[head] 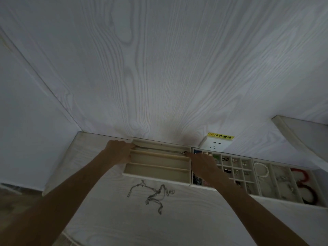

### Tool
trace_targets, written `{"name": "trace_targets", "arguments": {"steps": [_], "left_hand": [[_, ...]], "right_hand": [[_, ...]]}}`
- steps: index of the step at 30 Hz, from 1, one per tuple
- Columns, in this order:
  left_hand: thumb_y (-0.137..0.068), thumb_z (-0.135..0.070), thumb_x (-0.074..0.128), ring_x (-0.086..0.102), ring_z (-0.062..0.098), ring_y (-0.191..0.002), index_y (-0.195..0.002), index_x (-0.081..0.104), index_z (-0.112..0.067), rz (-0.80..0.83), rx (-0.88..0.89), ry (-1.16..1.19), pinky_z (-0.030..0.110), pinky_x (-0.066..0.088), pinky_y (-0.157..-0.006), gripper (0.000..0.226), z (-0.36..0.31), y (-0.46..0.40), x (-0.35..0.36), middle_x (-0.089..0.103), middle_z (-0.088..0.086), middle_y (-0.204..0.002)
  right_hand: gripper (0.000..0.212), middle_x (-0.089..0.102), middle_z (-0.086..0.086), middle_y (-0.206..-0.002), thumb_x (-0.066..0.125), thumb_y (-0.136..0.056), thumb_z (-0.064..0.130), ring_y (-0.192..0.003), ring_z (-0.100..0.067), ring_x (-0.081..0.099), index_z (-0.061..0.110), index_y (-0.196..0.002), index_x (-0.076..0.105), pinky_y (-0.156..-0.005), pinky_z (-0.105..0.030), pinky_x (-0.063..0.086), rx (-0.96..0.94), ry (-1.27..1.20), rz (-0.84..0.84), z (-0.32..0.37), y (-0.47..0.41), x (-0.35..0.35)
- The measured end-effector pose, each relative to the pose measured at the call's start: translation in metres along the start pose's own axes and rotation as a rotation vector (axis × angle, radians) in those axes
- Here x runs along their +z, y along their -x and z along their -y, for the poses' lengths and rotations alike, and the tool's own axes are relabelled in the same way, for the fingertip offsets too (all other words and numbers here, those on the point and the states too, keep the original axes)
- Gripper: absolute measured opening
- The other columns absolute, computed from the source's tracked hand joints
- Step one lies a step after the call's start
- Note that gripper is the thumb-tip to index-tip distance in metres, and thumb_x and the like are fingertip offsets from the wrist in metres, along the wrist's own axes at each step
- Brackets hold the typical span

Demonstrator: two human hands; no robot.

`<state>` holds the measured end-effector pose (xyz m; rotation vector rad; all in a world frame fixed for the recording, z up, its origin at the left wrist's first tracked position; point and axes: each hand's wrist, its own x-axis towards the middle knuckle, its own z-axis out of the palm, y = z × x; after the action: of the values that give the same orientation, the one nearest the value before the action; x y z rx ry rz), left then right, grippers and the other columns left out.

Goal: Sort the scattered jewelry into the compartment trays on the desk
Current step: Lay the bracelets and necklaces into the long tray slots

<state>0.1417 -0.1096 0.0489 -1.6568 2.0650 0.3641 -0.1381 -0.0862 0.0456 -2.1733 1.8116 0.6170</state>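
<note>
A beige tray [156, 172] with long slots stands against the wall. A thin silver chain [159, 149] lies stretched along its second slot from the back. My left hand [119, 150] is at the tray's left end, fingers at the chain's left end. My right hand [200, 161] pinches the chain's right end at the tray's right edge. Several tangled silver necklaces [152, 193] lie loose on the desk in front of the tray.
Right of the slotted tray stands a grid tray [236, 168] with small earrings and rings. Further right, a tray [284, 178] holds a pearl bracelet [261, 170] and red and black hair ties [305, 185]. A wall socket [215, 143] with a yellow label sits behind.
</note>
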Motion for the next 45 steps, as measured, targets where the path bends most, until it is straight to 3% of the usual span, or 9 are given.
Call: {"name": "trace_targets", "arguments": {"steps": [8,11,18,24,28,45], "left_hand": [[-0.087,-0.027,0.050,0.059,0.022,-0.096,-0.140,0.033,-0.031,-0.060,-0.021,0.282,0.028,0.041,-0.077,0.056,0.001,0.005,0.003,0.062,0.001,-0.109],[-0.087,-0.028,0.050,0.060,0.022,-0.095,-0.141,0.031,-0.034,-0.055,-0.020,0.257,0.027,0.040,-0.075,0.057,0.001,0.005,0.003,0.062,0.002,-0.108],[-0.088,-0.036,0.051,0.057,0.021,-0.109,-0.142,0.034,-0.034,-0.067,-0.046,0.184,0.028,0.041,-0.088,0.056,0.003,0.008,0.002,0.059,0.002,-0.123],[-0.086,-0.030,0.052,0.058,0.021,-0.104,-0.139,0.035,-0.035,-0.104,-0.014,0.166,0.028,0.041,-0.084,0.056,0.001,0.007,-0.003,0.062,0.001,-0.116],[-0.087,-0.035,0.052,0.058,0.021,-0.106,-0.140,0.035,-0.037,-0.066,-0.003,0.108,0.030,0.042,-0.087,0.056,0.004,0.006,-0.001,0.061,0.001,-0.119],[-0.087,-0.032,0.052,0.056,0.021,-0.111,-0.136,0.043,-0.036,-0.075,-0.018,0.097,0.029,0.039,-0.088,0.050,0.008,0.002,-0.006,0.060,0.002,-0.122]], "right_hand": [[0.047,0.064,-0.002,-0.113,0.038,-0.092,0.011,-0.095,-0.022,0.064,0.032,-0.134,0.044,-0.079,-0.033,0.048,-0.008,-0.042,-0.107,0.002,-0.002,-0.007],[0.047,0.064,-0.003,-0.112,0.039,-0.091,0.012,-0.097,-0.022,0.063,0.032,-0.134,0.043,-0.076,-0.029,0.044,-0.024,-0.022,-0.109,0.005,-0.003,-0.008],[0.045,0.064,-0.001,-0.114,0.039,-0.092,0.015,-0.098,-0.021,0.063,0.030,-0.134,0.044,-0.081,-0.032,0.048,0.007,-0.054,-0.110,0.007,0.000,-0.012],[0.053,0.057,-0.002,-0.130,0.039,-0.092,0.011,-0.107,-0.022,0.060,0.036,-0.138,0.042,-0.080,-0.027,0.044,-0.133,-0.316,0.005,0.049,-0.012,-0.038],[0.048,0.043,0.000,-0.144,0.037,-0.095,0.014,-0.124,-0.020,0.048,0.031,-0.140,0.041,-0.098,-0.027,0.038,-0.208,-0.347,0.135,0.083,-0.036,-0.038],[0.044,0.051,-0.005,-0.133,0.038,-0.094,0.016,-0.117,-0.025,0.052,0.029,-0.136,0.045,-0.094,-0.032,0.040,-0.201,-0.288,0.119,0.104,-0.054,-0.040]]}}
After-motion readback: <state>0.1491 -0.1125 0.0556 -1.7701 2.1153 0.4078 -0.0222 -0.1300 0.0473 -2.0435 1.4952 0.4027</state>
